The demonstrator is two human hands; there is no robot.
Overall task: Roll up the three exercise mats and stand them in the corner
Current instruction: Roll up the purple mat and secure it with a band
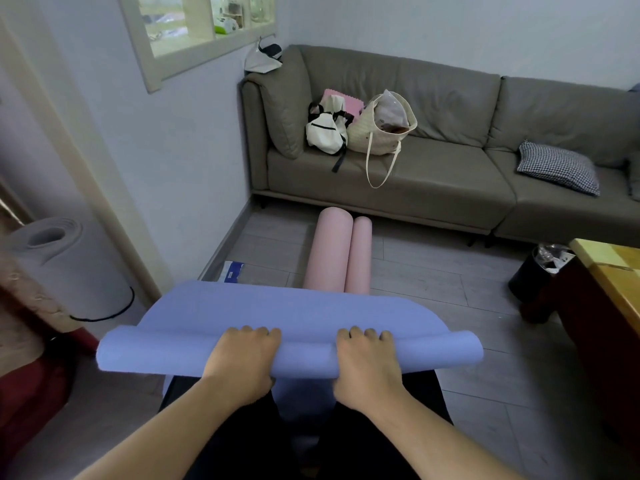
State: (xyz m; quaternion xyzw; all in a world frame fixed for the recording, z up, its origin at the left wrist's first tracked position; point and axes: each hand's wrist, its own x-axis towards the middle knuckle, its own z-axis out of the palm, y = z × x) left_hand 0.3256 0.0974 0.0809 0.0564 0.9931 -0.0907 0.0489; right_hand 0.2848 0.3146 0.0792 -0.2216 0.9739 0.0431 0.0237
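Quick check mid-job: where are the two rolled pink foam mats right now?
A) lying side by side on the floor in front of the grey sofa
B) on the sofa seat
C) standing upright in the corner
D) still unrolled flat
A: the two rolled pink foam mats lie side by side on the grey plank floor, their far ends towards the grey sofa, not upright.

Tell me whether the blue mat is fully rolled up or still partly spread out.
Partly spread. Both hands, left hand and right hand, grip a started roll at the near end of the blue mat, and flat mat lies beyond it.
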